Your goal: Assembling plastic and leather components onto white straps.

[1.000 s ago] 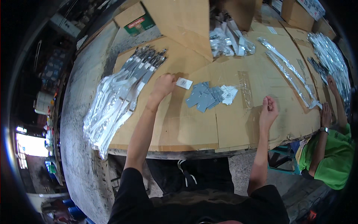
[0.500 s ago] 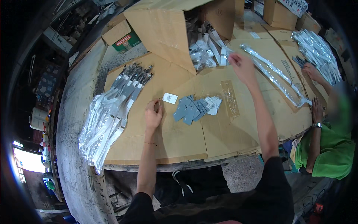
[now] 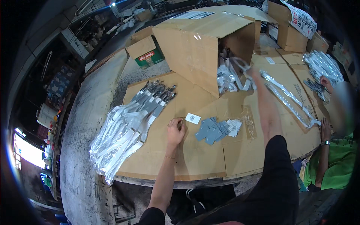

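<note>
My left hand (image 3: 175,132) rests on the cardboard sheet, fingers closed in a pinch at the near left edge of a white tag (image 3: 193,118). To the right of that tag lies a loose pile of grey tags (image 3: 212,130), with several white tags (image 3: 234,127) at its right end. My right arm stretches to the mouth of a large cardboard box (image 3: 191,52) lying on its side. There my right hand (image 3: 255,74) is blurred beside white straps in clear plastic (image 3: 229,79); its fingers cannot be made out.
Many plastic-wrapped straps (image 3: 125,129) with dark ends lie heaped on the left. One long wrapped strap (image 3: 288,99) lies folded at the right. A co-worker's hands (image 3: 325,129) are beyond it, near another strap heap (image 3: 324,67). A small green-and-brown carton (image 3: 148,58) stands at the far left.
My view has shifted, so the table sits lower and further right in it. My right hand has gone closer to the box mouth and straps. My left hand stays pinched by the white tag.
</note>
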Demonstrator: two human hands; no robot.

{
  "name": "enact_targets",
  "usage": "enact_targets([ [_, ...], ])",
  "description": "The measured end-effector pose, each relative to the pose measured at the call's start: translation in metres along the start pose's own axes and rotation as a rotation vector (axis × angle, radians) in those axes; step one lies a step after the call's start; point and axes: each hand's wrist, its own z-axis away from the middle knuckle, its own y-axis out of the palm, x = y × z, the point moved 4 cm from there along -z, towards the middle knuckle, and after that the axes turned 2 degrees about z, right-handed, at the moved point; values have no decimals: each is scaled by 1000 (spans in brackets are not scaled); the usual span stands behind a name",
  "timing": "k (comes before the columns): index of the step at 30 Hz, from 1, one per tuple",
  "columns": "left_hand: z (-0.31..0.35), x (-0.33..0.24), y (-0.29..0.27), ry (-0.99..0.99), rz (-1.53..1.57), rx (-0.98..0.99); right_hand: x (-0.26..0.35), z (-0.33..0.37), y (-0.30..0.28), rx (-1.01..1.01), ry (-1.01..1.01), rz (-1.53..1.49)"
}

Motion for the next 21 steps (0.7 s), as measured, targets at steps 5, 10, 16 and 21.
enact_targets([
  [5, -8, -5, 10, 23, 55, -12, -76, -22, -121, -442, 112, -460],
  [10, -16, -4, 14, 26, 76, -7, -50, 20, -304, -1074, -300, -770],
  [16, -7, -12, -3, -156, 216, -54, 91, 186, -507, -1289, -807, -639],
  [21, 14, 10, -19, -275, 676, -439, 183, 354, -554, -885, -943, -659],
])
